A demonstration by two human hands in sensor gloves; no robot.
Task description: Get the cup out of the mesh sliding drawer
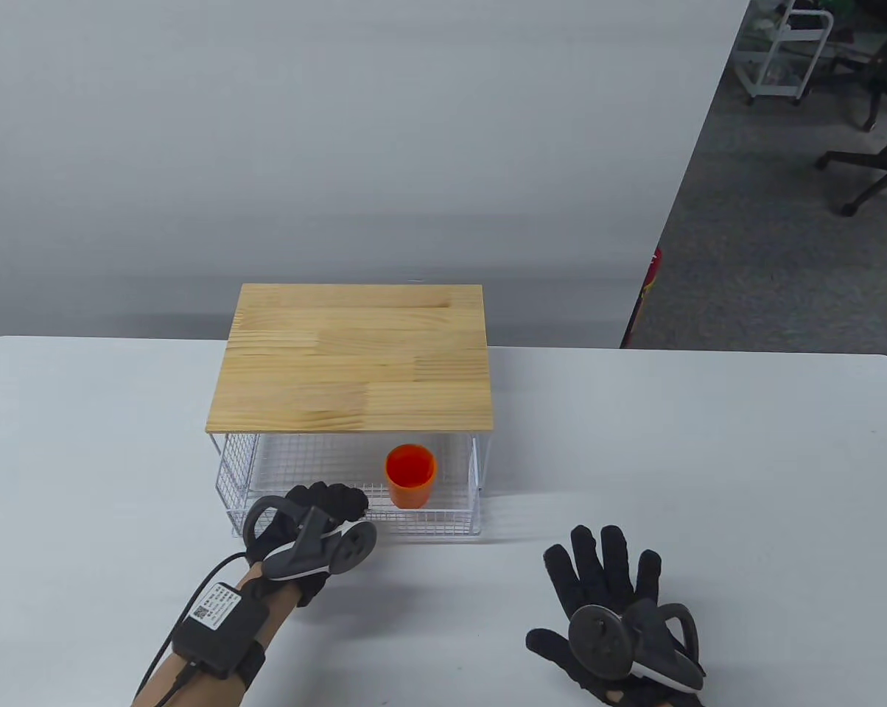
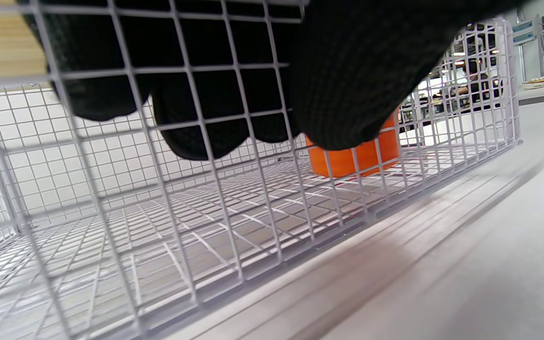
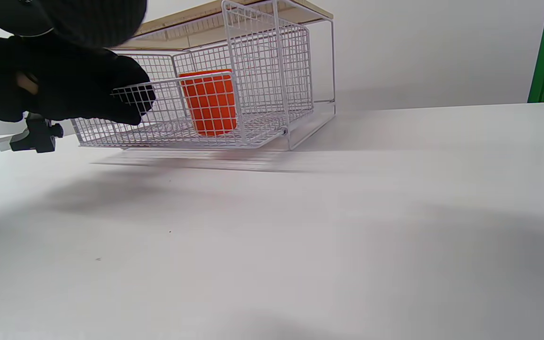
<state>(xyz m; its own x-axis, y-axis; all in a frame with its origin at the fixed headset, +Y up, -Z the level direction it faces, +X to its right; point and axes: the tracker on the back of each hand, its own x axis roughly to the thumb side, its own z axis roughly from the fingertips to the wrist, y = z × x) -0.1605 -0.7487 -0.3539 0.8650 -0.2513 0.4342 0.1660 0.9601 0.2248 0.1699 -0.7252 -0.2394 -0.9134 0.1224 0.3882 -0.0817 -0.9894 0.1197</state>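
Observation:
An orange cup (image 1: 410,476) stands upright in the white mesh drawer (image 1: 429,523), right of its middle. The drawer is pulled partway out from under the wooden-topped rack (image 1: 355,361). My left hand (image 1: 331,502) grips the drawer's front rim left of the cup, with the fingers (image 2: 196,123) hooked over the mesh wall. The cup shows behind them in the left wrist view (image 2: 354,158) and in the right wrist view (image 3: 208,101). My right hand (image 1: 609,571) rests flat on the table, fingers spread, right of the drawer and holding nothing.
The rack stands at the middle of the white table (image 1: 709,456). The table's far edge lies just behind the rack. A grey wall is behind, and an office chair (image 1: 874,166) stands on the floor at the far right.

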